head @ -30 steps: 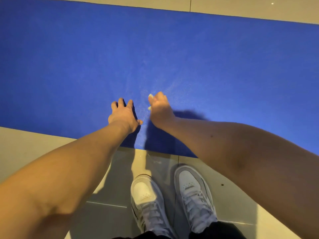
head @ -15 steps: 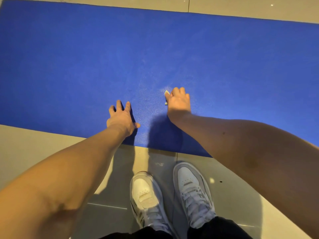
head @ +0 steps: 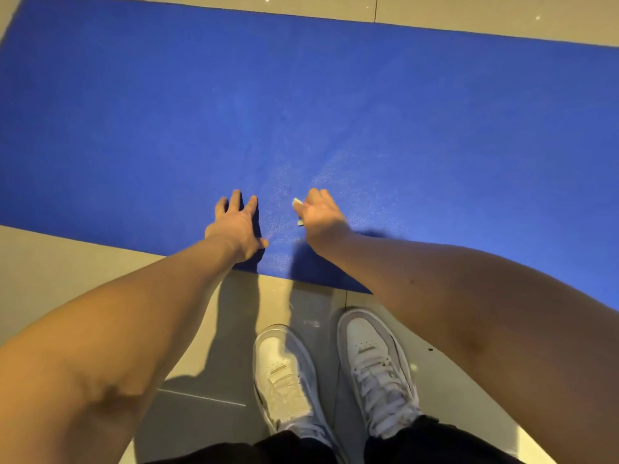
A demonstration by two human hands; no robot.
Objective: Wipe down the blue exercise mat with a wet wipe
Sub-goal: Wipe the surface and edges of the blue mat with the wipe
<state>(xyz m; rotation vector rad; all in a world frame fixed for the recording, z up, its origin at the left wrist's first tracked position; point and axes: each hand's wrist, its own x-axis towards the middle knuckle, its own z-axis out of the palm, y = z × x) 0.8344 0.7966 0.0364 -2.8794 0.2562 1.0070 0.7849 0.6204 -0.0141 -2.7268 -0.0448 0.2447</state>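
Observation:
The blue exercise mat [head: 335, 105] lies flat on the floor and fills the upper half of the view. My left hand [head: 236, 226] rests on the mat near its front edge, palm down, fingers spread. Just to its right, my right hand [head: 320, 214] is closed over a small white wet wipe [head: 297, 203]; only bits of the wipe show at the fingers. That hand presses on the mat. A faint damp sheen marks the mat around both hands.
Beige floor tiles [head: 67, 262] surround the mat on the near and far sides. My two white sneakers [head: 284, 373] [head: 376, 360] stand on the tiles just below the mat's front edge.
My right hand with the wipe swung right half a second ago and has come back left, close to my left hand. The left hand has stayed in place.

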